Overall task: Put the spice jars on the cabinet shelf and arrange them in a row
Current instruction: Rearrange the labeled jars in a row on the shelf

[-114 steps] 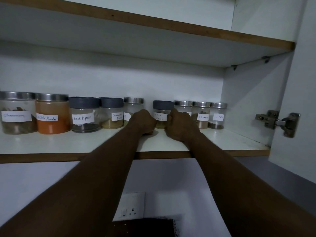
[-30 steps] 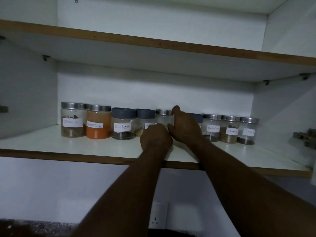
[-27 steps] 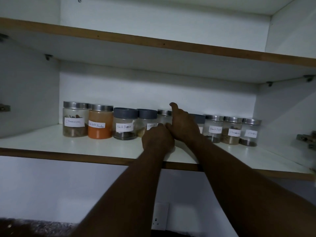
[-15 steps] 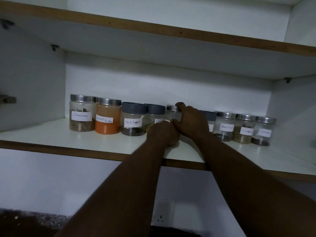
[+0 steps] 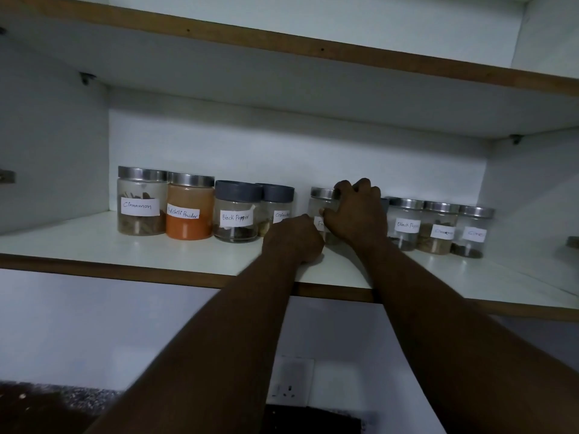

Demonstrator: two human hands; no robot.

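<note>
Several labelled spice jars stand in a row along the back of the white cabinet shelf (image 5: 94, 245). From the left: cinnamon jar (image 5: 141, 200), red chilli powder jar (image 5: 190, 206), black pepper jar (image 5: 237, 211), coriander jar (image 5: 275, 203). My right hand (image 5: 357, 211) grips a small steel-lidded jar (image 5: 321, 205) in the middle, fingers curled over its lid and side. My left hand (image 5: 293, 239) rests as a fist on the shelf just in front of it, holding nothing visible. Right of my hand stand three more steel-lidded jars (image 5: 438, 227); a grey-lidded jar is mostly hidden behind my right hand.
An upper shelf (image 5: 313, 54) hangs low over the jars. Cabinet side walls close the shelf at left and right. A door hinge (image 5: 6, 176) shows at the far left. Below are a wall socket (image 5: 289, 385) and a dark counter (image 5: 47, 405).
My right hand has shifted onto the steel-lidded jar and a gap has opened between it and the coriander jar. The left fist stays in front. The camera moved closer and left.
</note>
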